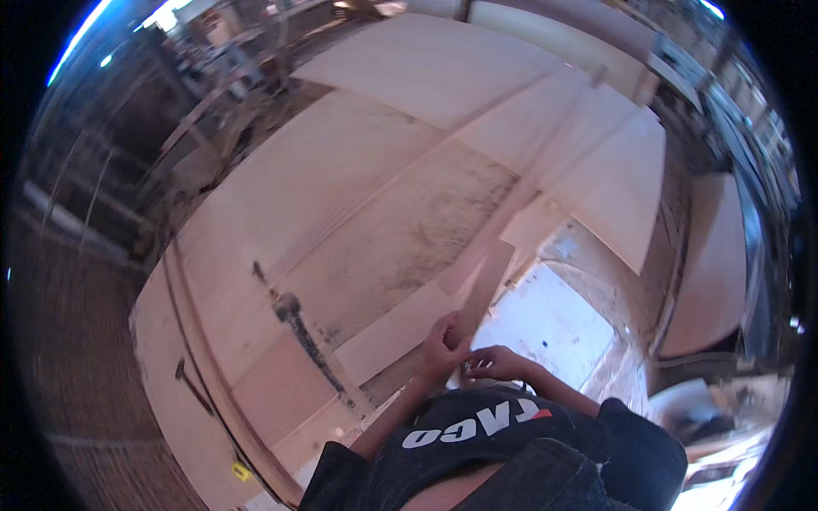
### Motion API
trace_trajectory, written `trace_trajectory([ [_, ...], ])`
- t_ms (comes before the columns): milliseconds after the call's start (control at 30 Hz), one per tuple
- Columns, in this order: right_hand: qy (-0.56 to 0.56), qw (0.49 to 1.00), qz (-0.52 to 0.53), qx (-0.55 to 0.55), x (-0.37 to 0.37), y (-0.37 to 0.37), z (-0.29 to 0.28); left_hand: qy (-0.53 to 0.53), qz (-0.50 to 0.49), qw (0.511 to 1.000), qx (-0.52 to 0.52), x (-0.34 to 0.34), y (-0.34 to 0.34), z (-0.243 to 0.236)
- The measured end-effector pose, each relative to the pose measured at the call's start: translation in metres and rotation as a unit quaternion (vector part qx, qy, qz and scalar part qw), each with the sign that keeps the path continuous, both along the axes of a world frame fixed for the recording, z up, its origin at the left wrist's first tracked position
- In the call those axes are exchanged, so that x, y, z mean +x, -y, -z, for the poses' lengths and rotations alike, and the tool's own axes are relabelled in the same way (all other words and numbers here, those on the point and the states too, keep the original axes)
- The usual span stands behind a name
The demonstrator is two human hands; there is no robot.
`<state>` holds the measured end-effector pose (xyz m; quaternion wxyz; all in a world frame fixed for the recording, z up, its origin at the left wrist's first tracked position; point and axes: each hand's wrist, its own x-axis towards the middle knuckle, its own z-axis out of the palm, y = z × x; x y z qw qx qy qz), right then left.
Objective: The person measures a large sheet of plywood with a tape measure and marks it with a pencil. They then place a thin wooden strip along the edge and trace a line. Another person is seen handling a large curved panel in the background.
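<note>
My left hand is closed on the near end of a narrow wooden strip, which runs away from me over pale veneer sheets. Just to its right, my right hand has curled fingers at the same end; what they grip is too small to make out. Beneath and beside the strip are a short pale panel and a white board. Left of these lies a long dark tool, its exact kind unclear.
A hammer-like tool, a long batten and a yellow object lie along the table's left side. Rolled sheet sits at the back, a leaning panel at the right. Cluttered racks stand beyond the back left.
</note>
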<state>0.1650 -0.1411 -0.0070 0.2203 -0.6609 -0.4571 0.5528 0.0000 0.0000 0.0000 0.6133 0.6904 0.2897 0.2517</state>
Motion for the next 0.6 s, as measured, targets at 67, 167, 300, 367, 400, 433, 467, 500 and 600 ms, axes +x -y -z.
trace_trajectory([
  [67,0.063,0.997,-0.043,0.003,0.003,-0.003,-0.01,-0.027,-0.021,0.999,0.026,-0.002,0.014,-0.013],
  [167,0.157,0.986,-0.036,0.044,-0.023,-0.012,-0.016,0.002,-0.069,0.995,0.069,-0.048,0.002,-0.041],
  [300,0.233,0.96,-0.137,0.069,-0.028,-0.028,-0.008,-0.016,-0.23,0.971,0.06,-0.118,-0.011,-0.045],
  [367,0.253,0.947,-0.168,0.1,-0.027,-0.042,0.0,0.045,-0.361,0.931,0.043,-0.159,-0.022,-0.048],
  [400,0.262,0.941,-0.183,0.115,-0.028,-0.052,0.008,0.068,-0.429,0.899,0.059,-0.19,-0.027,-0.025],
  [433,0.269,0.934,-0.199,0.128,-0.029,-0.061,0.011,0.075,-0.499,0.861,0.062,-0.223,-0.022,-0.021],
  [467,0.269,0.931,-0.222,0.106,-0.041,-0.074,-0.007,0.08,-0.568,0.817,0.066,-0.258,-0.017,-0.018],
  [500,0.281,0.923,-0.239,0.104,-0.046,-0.082,-0.009,0.087,-0.628,0.77,0.069,-0.29,-0.012,-0.017],
  [600,0.305,0.899,-0.299,0.094,-0.075,-0.108,-0.03,-0.088,-0.781,0.583,0.205,-0.405,0.041,-0.012],
])
